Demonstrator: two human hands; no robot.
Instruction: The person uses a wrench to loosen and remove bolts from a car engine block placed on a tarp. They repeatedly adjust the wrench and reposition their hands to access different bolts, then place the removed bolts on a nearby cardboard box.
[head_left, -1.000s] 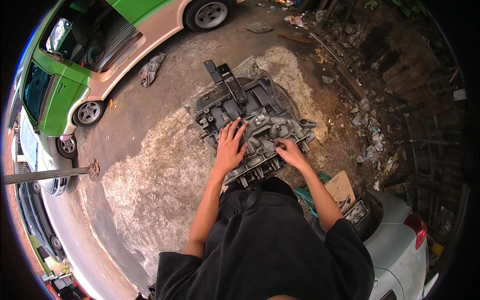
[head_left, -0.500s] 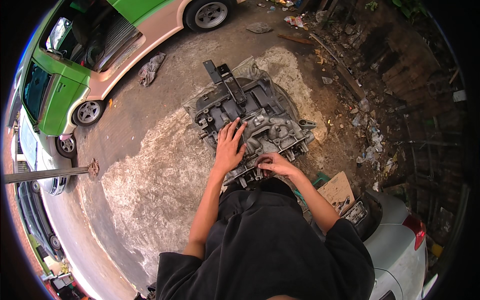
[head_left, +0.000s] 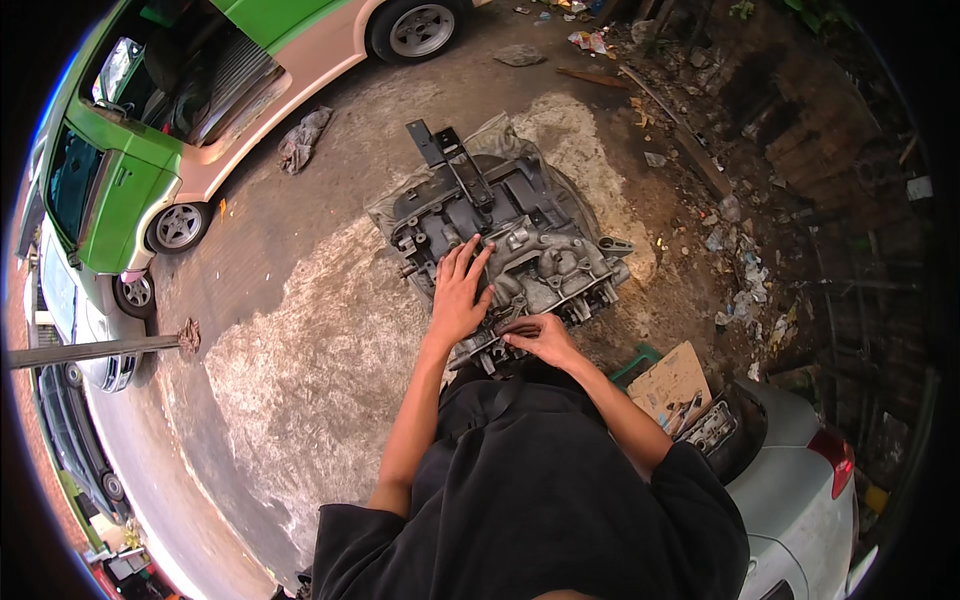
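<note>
Grey metal engine assembly: placed directly in front of the person, at the centre of the view; the support beneath it is mostly hidden.
Left hand: laid palm down on the engine assembly, its fingers extended and slightly spread, beside the light-grey casting.
Right hand: held at the near edge of the engine assembly, to the right of the left hand and apart from it; the fingers are bent toward the thumb, but whether a small part is pinched cannot be told.
Black bracket: seated on the far side of the engine assembly, its end projected past the edge.
Ground, left: a pale worn patch is shown on the pavement; a crumpled cloth is seen near the green-and-pink van.
Lower right: a cardboard piece and a metal part are seen near the silver car.
Right margin: litter is strewn over dark soil.
</note>
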